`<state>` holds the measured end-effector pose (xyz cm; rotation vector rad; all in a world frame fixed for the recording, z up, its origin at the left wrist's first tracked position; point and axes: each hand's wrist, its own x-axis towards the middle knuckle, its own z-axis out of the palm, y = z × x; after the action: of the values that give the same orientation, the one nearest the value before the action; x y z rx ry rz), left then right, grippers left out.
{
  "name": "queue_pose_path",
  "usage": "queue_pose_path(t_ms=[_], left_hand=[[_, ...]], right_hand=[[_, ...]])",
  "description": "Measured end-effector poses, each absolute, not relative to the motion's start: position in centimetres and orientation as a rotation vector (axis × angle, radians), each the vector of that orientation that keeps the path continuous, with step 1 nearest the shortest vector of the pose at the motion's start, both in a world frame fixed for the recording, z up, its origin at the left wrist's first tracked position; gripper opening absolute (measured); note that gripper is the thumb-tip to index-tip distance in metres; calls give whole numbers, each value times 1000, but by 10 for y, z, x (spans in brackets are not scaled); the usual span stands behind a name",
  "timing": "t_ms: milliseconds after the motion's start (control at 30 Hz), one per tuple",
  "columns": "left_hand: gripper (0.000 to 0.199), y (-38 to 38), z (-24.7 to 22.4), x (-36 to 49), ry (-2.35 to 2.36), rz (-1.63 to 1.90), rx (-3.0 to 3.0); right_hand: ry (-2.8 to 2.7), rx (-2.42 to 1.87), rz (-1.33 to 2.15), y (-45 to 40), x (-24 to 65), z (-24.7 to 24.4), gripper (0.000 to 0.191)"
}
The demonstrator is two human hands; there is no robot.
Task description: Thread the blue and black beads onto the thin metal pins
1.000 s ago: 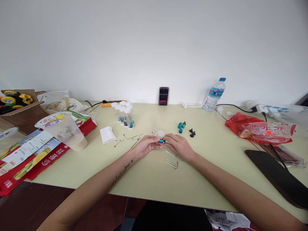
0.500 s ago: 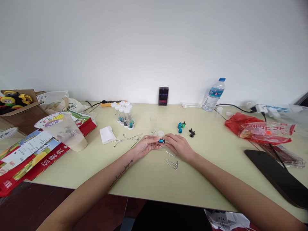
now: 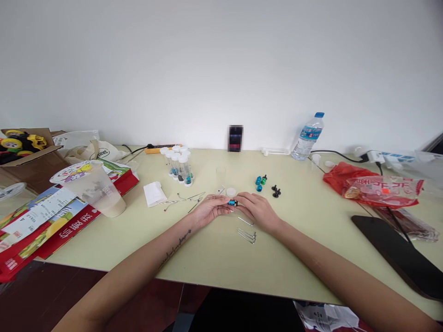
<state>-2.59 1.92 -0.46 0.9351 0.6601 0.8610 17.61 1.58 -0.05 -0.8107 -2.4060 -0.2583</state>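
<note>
In the head view both hands meet over the middle of the table. My left hand [image 3: 215,206] pinches the left end of a small blue and black cylindrical piece [image 3: 232,203]. Fingers of my right hand [image 3: 258,210] close on its black right end. What the piece is exactly, I cannot make out. Just behind it lies a white round cap [image 3: 231,191], and a clear empty tube [image 3: 220,175] stands farther back. Several L-shaped metal hex keys [image 3: 247,235] lie below my right hand. Blue and green pieces [image 3: 259,182] and black screw-like pieces [image 3: 276,191] lie to the right.
Several white-capped tubes [image 3: 180,166] stand at back left, near a white packet [image 3: 154,194] and thin metal rods [image 3: 194,197]. A drink cup [image 3: 100,193] leans at left. A water bottle [image 3: 308,136], red bag [image 3: 374,186] and black slab [image 3: 398,258] occupy the right.
</note>
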Motion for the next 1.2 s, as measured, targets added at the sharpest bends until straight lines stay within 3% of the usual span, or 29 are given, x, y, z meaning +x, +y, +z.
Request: queue_pose_path(t_ms=[1200], left_hand=[[21,21,-6,-25,638,881,938]], right_hand=[[-2403,-804,-227,14,175,1,21]])
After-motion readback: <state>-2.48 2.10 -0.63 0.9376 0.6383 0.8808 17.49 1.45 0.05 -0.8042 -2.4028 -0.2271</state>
